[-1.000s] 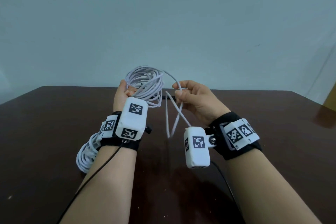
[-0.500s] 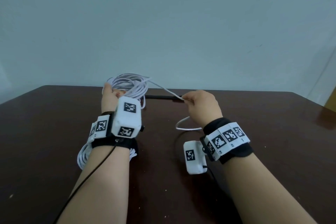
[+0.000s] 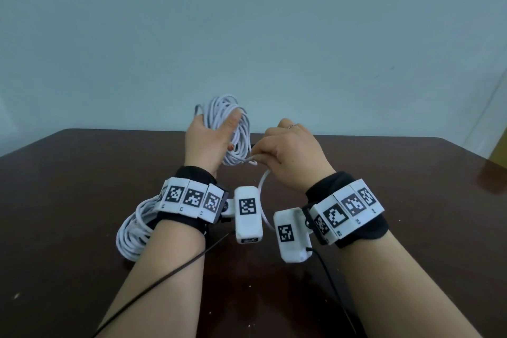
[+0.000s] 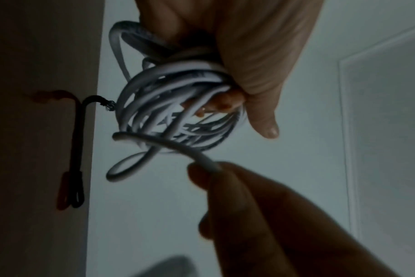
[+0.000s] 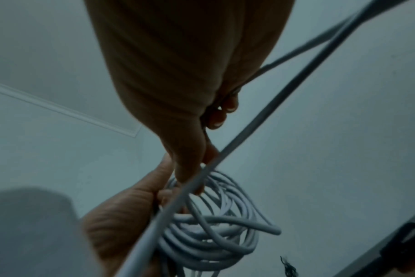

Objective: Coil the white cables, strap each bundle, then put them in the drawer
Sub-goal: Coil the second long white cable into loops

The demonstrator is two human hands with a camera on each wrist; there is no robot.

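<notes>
While the left hand [image 3: 206, 143] curls round the coiled white cable [image 3: 230, 129] at centre frame, the right hand [image 3: 290, 153] pinches its loose end [image 3: 251, 160] just beside it. A second coil [image 3: 134, 230] at lower left lies half hidden behind the left wrist on the table [image 3: 68, 186]. Both wrist views are dim and blurred.

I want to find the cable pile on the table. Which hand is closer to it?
Left. The left hand is raised, gripping its own coil, but its wrist sits right over the cable pile on the table. The right hand is farther to the right.
</notes>
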